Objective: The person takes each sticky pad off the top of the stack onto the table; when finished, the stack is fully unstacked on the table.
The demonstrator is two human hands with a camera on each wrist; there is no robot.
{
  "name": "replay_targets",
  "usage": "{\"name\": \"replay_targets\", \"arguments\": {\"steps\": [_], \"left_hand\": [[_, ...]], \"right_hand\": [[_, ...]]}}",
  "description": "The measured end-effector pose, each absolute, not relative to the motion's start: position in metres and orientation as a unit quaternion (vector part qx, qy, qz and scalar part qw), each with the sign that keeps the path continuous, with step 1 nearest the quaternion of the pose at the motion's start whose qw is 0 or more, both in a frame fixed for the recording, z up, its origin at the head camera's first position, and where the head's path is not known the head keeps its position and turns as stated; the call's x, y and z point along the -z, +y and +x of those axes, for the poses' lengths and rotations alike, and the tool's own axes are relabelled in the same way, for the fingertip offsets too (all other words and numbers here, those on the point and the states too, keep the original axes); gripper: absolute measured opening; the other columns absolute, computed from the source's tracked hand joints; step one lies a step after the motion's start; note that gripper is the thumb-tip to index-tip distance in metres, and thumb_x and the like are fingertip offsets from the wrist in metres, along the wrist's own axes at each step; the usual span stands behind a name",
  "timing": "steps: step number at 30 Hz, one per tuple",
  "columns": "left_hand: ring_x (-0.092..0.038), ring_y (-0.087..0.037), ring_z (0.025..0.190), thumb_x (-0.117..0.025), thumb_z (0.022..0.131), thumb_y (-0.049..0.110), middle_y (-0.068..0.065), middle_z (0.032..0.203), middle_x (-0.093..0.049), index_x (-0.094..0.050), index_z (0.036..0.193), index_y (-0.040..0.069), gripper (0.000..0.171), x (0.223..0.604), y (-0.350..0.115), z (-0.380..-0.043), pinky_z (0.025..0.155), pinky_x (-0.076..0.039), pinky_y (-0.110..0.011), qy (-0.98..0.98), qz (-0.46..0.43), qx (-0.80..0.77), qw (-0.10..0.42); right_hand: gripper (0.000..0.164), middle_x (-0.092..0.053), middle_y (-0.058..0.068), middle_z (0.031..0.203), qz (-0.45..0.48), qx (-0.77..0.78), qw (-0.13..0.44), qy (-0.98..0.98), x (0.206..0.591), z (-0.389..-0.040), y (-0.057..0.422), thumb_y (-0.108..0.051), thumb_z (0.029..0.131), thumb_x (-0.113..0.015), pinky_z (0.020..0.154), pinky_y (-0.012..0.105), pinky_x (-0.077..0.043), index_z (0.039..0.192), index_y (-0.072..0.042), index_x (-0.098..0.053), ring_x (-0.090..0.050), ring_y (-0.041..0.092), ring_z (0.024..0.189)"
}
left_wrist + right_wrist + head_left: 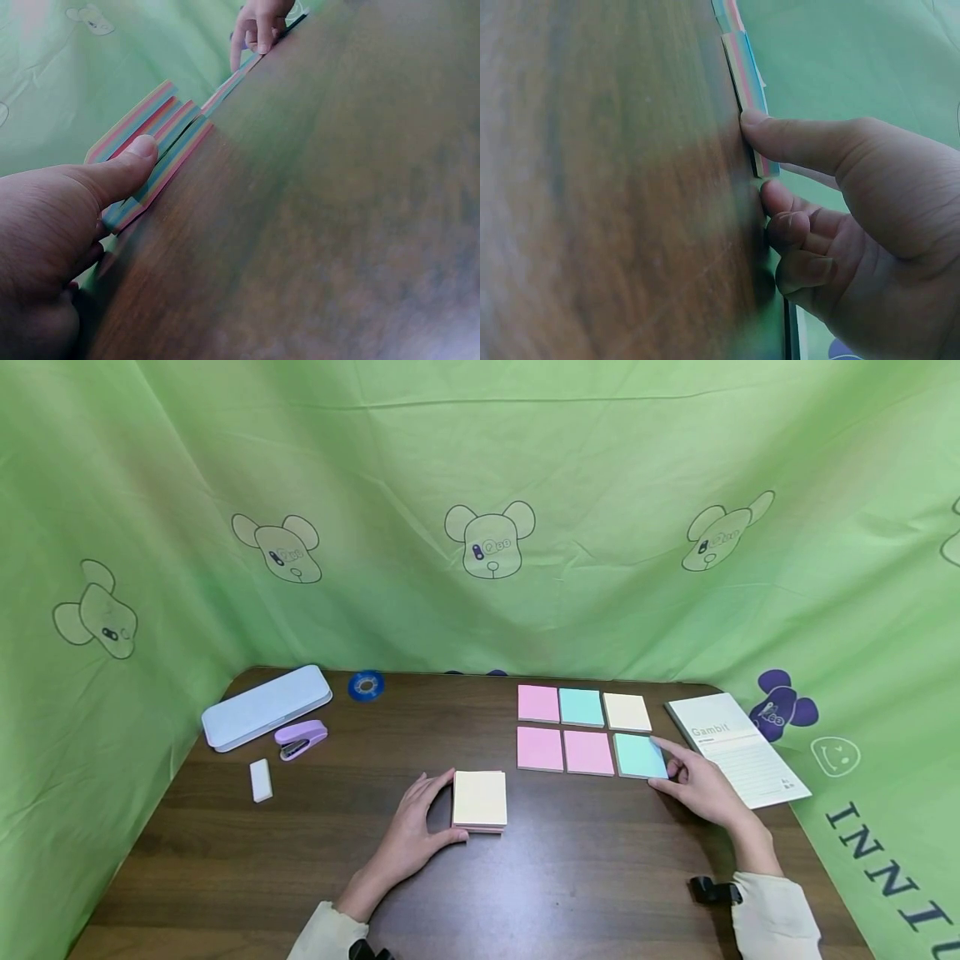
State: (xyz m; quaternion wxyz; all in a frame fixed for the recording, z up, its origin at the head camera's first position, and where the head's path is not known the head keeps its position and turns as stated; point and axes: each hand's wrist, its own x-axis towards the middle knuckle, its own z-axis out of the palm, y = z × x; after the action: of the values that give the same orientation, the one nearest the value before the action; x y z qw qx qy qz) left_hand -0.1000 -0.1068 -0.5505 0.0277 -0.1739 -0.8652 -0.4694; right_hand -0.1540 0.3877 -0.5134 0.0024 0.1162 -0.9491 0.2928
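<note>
**Right hand on the corner pad, left hand on the stack**

Six sticky-note pads lie on the table in two rows of three. The back row runs pink pad, blue pad, cream pad; the front row is two pink pads, then the blue corner pad, just beside the notebook. The cream-topped stack stands apart, nearer the person and to the left of the corner pad.

The right thumb and forefinger pinch the corner pad by its near and far edges, while the remaining fingers curl in beside it. The left thumb and forefinger are spread around the left side of the stack and grip it at its near and far corners; how the other left fingers bear on it cannot be told. In the left wrist view the stack's striped edges sit slightly uneven.

The step in hand looks like handling pads one at a time between stack and rows. Whether the corner pad is being set down or picked up is unclear. If set down, the next move calls for squaring it, then letting go cleanly; if picked up, for a level lift that spares the pink neighbour a nudge.
</note>
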Motion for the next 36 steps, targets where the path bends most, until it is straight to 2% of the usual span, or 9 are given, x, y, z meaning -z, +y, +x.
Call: {"name": "replay_targets", "arguments": {"steps": [14,23,28,36], "left_hand": [[-0.049,-0.045,0.153,-0.100,0.082,0.023,-0.017,0.153,-0.064,-0.054,0.163,0.004,0.095,0.550,-0.106,-0.100,0.134,-0.028,-0.065,-0.867,-0.177,0.465,0.025],[-0.047,-0.046,0.154,-0.100,0.082,0.023,-0.017,0.154,-0.064,-0.053,0.163,0.004,0.095,0.550,-0.106,-0.100,0.133,-0.028,-0.067,-0.867,-0.172,0.466,0.022],[-0.047,-0.046,0.154,-0.100,0.082,0.023,-0.017,0.153,-0.064,-0.053,0.163,0.004,0.096,0.549,-0.106,-0.100,0.133,-0.029,-0.067,-0.867,-0.172,0.467,0.023],[-0.050,-0.045,0.152,-0.101,0.081,0.022,-0.017,0.152,-0.065,-0.054,0.162,0.003,0.095,0.549,-0.107,-0.100,0.133,-0.028,-0.066,-0.865,-0.179,0.467,0.032]], "right_hand": [[0.077,-0.053,-0.002,0.078,0.127,-0.285,0.039,-0.949,0.507,-0.149,0.384,-0.008,0.090,-0.093,0.061,0.025,-0.039,0.156,0.002,-0.055,-0.044,0.003,0.067],[0.060,-0.053,-0.006,0.077,0.154,-0.342,0.091,-0.923,0.492,-0.145,0.353,-0.003,0.095,-0.087,0.056,0.022,-0.039,0.149,0.000,-0.064,-0.046,0.003,0.065],[0.057,-0.054,-0.009,0.075,0.181,-0.358,0.114,-0.909,0.486,-0.143,0.323,-0.001,0.093,-0.087,0.056,0.019,-0.043,0.147,-0.002,-0.067,-0.049,0.002,0.065],[0.059,-0.058,-0.008,0.080,0.200,-0.415,0.075,-0.884,0.481,-0.134,0.273,-0.005,0.097,-0.085,0.058,0.021,-0.049,0.152,-0.005,-0.064,-0.052,0.005,0.068]]}}
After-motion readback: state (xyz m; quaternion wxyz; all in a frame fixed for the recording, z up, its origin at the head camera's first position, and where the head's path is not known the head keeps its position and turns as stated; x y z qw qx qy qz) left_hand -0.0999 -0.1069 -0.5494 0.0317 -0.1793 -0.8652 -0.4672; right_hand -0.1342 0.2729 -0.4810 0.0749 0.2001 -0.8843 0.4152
